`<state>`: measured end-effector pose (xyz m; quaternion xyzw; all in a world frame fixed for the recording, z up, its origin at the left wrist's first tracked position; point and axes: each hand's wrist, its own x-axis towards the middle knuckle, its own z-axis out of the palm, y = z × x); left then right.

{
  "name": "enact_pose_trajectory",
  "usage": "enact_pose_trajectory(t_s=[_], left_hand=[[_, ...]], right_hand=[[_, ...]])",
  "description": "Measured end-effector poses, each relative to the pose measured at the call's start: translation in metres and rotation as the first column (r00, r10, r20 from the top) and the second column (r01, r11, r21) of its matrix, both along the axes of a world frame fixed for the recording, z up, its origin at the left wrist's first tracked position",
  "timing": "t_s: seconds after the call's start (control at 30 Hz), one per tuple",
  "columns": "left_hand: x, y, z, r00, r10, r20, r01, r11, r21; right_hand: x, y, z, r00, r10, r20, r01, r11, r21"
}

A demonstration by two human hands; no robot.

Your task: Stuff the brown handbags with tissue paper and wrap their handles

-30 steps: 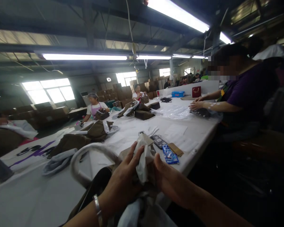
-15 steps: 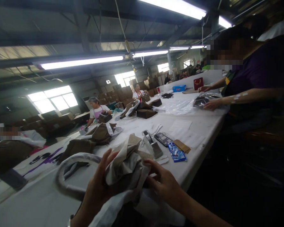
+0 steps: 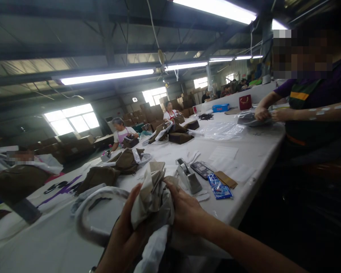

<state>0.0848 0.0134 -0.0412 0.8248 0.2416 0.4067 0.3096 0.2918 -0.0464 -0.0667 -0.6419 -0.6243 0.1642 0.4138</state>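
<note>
Both my hands are closed around a bunched piece of beige cloth, low in the middle of the head view. My left hand grips its left side, and my right hand presses the right side, fingers near the upper folds. Below the cloth hangs a strip of white wrapping. A thick handle loop wrapped in white curves out left of my left hand; whether it joins the cloth is hidden. Just beyond my right hand stands a grey tape dispenser.
Right of the dispenser lie a phone, a blue packet and brown card. Brown bags sit along the white table. At the right, a co-worker in an apron handles a plastic-wrapped item.
My right hand has moved up against the cloth, which is bunched tighter and more upright. The co-worker's hands have come together over the wrapped item. The view has shifted slightly.
</note>
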Motion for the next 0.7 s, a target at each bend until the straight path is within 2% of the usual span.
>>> enact_pose_trajectory(t_s=[0.1,0.17,0.23,0.37,0.47,0.53,0.6,0.67,0.7], left_hand=[[0.011,-0.003,0.000,0.981,-0.090,-0.171,0.091,0.996,-0.003],[0.019,-0.002,-0.001,0.958,-0.122,-0.260,0.112,0.992,-0.055],[0.024,0.001,-0.002,0.948,-0.142,-0.285,0.144,0.989,-0.015],[0.013,0.013,-0.004,0.943,-0.109,-0.314,0.188,0.955,0.231],[-0.014,0.020,0.001,0.908,-0.104,-0.405,0.234,0.929,0.286],[-0.030,0.021,0.009,0.869,-0.143,-0.473,0.309,0.904,0.295],[-0.037,0.018,0.021,0.789,-0.225,-0.572,0.415,0.882,0.225],[-0.033,0.012,0.033,0.663,-0.326,-0.674,0.506,0.858,0.083],[-0.027,0.008,0.037,0.648,-0.338,-0.682,0.511,0.857,0.061]], right_hand=[[0.002,0.004,-0.010,0.985,0.125,-0.117,-0.112,0.988,0.109],[0.001,0.001,-0.016,0.963,0.182,-0.201,-0.138,0.967,0.215],[-0.002,-0.003,-0.018,0.946,0.216,-0.242,-0.142,0.947,0.289],[0.000,-0.015,-0.013,0.937,0.230,-0.264,-0.153,0.947,0.281],[0.009,-0.020,-0.010,0.943,0.188,-0.273,-0.130,0.968,0.216],[0.013,-0.021,-0.010,0.948,0.172,-0.269,-0.114,0.970,0.216],[0.013,-0.020,-0.012,0.956,0.137,-0.259,-0.079,0.971,0.224],[0.008,-0.018,-0.013,0.957,0.101,-0.270,-0.043,0.976,0.213],[0.004,-0.017,-0.014,0.956,0.093,-0.280,-0.036,0.979,0.201]])
